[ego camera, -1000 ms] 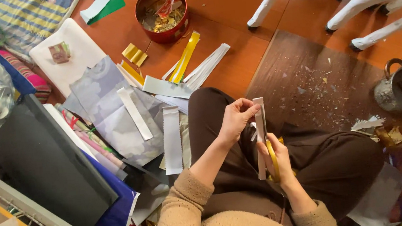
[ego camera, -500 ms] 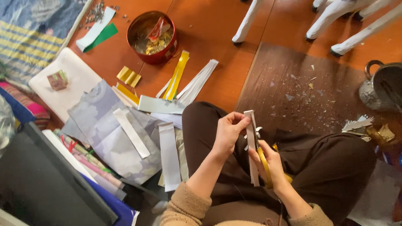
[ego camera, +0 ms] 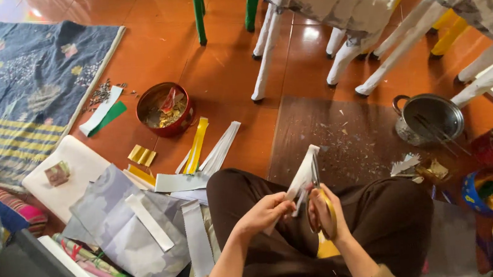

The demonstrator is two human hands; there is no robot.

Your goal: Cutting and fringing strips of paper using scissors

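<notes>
1. right now the left hand (ego camera: 262, 214) pinches the low end of a white paper strip (ego camera: 302, 178), fingers closed on it, over the lap.
2. close beside it, the right hand (ego camera: 326, 214) holds yellow-handled scissors (ego camera: 318, 200), fingers through the loops; the blades sit at the strip, but i cannot tell how wide they are.
3. to the left lie many cut strips (ego camera: 199, 240) on the floor, so a lot of cutting looks done.
4. farther off, more strips (ego camera: 215, 150) wait near a red tin (ego camera: 167, 110), so the work looks partway, not finished.
</notes>
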